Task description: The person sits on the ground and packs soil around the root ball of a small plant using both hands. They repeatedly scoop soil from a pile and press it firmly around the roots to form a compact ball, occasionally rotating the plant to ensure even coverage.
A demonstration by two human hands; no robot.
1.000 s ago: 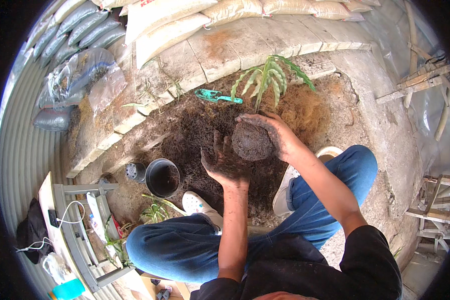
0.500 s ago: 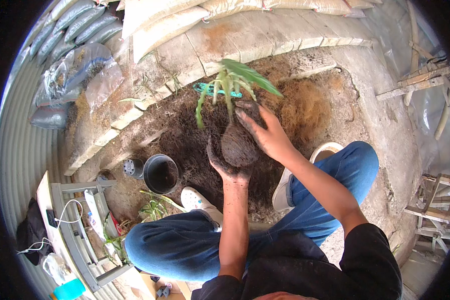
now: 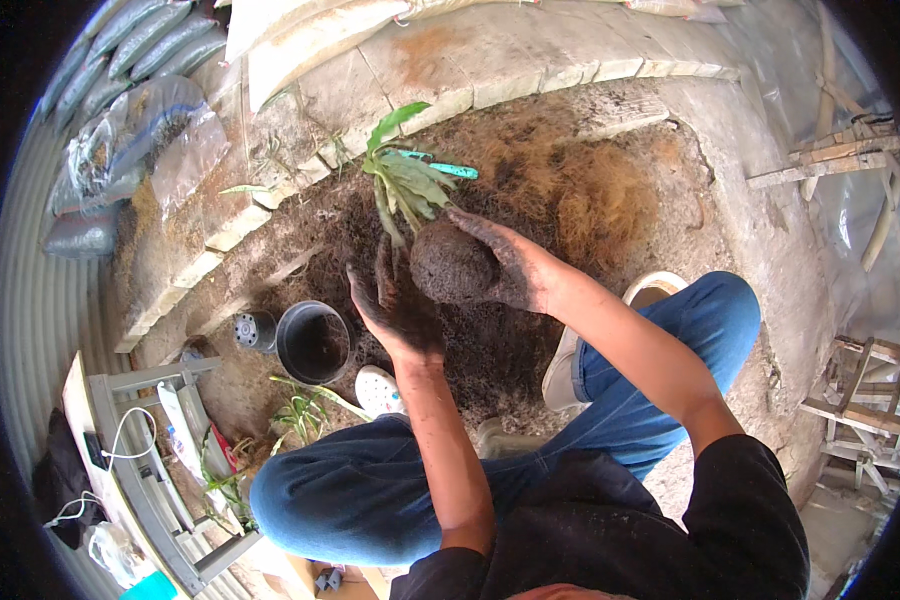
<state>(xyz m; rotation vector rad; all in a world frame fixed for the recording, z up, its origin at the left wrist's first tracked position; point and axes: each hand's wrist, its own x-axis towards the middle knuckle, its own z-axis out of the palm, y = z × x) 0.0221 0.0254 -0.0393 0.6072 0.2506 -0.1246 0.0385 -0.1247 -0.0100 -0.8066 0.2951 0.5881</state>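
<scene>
Your right hand (image 3: 515, 268), smeared with dark soil, is holding the round, dark root ball (image 3: 453, 262) near the middle of the frame, its fingers curved against the ball's upper and right sides. The ball belongs to the leafy green plant (image 3: 410, 190), which tilts toward the upper left, its leaves fanned out above your hands and one broad blade pointing to the upper right. Your left hand (image 3: 402, 312), just as dirty, sits at the ball's lower left with its fingers spread wide and the palm turned up; you have it so close to the root ball that I cannot tell whether the fingertips touch it. Behind the leaves lies a turquoise trowel (image 3: 458, 171), partly hidden, its handle end pointing right. Below your hands spreads dark, loose soil (image 3: 490, 350), and to the right of centre is a heap of brown fibre (image 3: 610, 205). Left of your left hand stands a black pot (image 3: 289, 340), open side up, with a smaller black pot (image 3: 255, 331) lying on its side just beside it. Lower down, near your left shoe (image 3: 378, 390), there is some long-leaved greenery (image 3: 305, 417). Along the top of the frame, pale sacks (image 3: 320, 50) rest on a row of concrete blocks (image 3: 460, 90).
</scene>
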